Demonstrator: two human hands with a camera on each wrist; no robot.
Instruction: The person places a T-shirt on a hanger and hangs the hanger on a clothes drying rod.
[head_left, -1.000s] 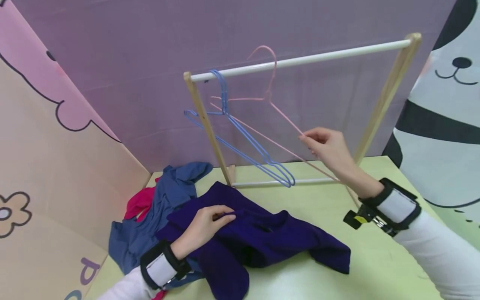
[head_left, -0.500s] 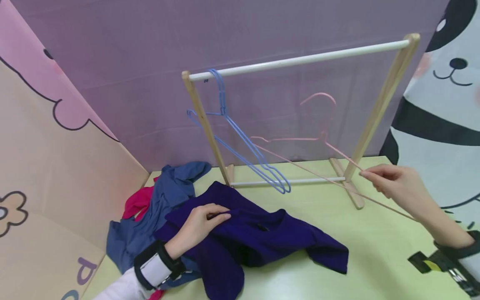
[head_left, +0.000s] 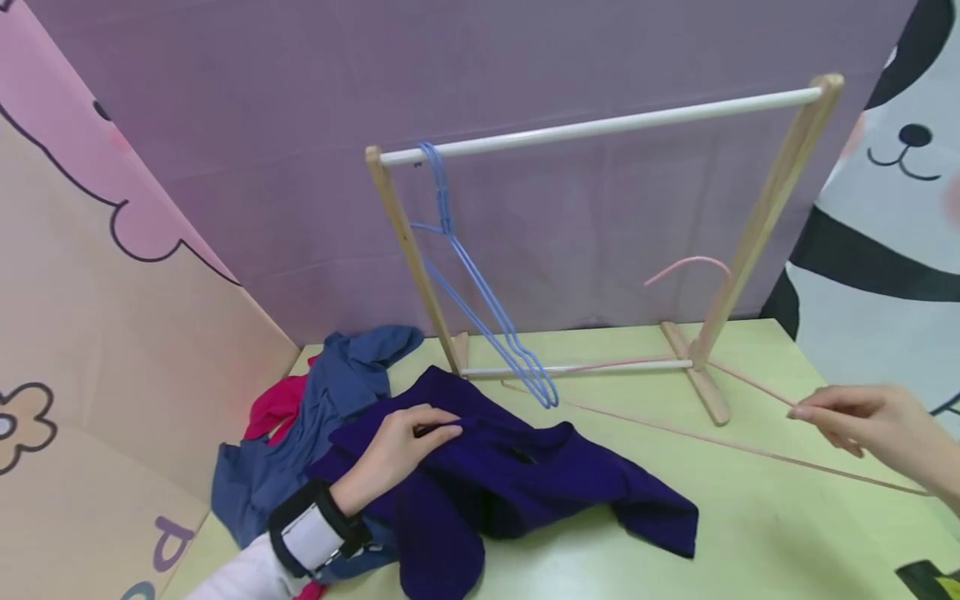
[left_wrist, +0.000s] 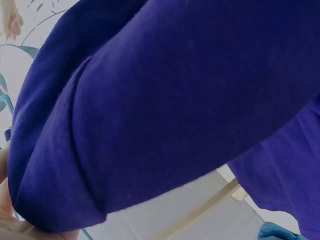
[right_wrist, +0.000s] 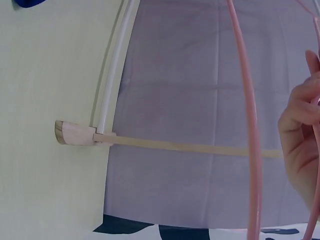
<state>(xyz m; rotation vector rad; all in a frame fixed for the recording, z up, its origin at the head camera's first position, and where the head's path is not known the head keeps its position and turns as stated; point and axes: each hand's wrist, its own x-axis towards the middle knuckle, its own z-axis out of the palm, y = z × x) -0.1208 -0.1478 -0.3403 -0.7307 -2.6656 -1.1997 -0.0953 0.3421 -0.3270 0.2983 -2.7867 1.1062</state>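
The left hand (head_left: 405,450) pinches a crumpled purple cloth garment (head_left: 540,483), to steady it, I'd say; the right hand (head_left: 877,421) pinches a thin pink triangular hanger (right_wrist: 254,150).

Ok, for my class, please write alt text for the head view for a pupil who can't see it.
A person's right hand pinches a pink hanger while the left hand holds a purple garment on a table. Blue hangers hang near the left end of a white rail; blue clothing and red clothing lie mostly left of the garment.

Pink hanger (right_wrist: 252,125) in right hand (right_wrist: 299,125); wooden rack foot (right_wrist: 77,134) beyond
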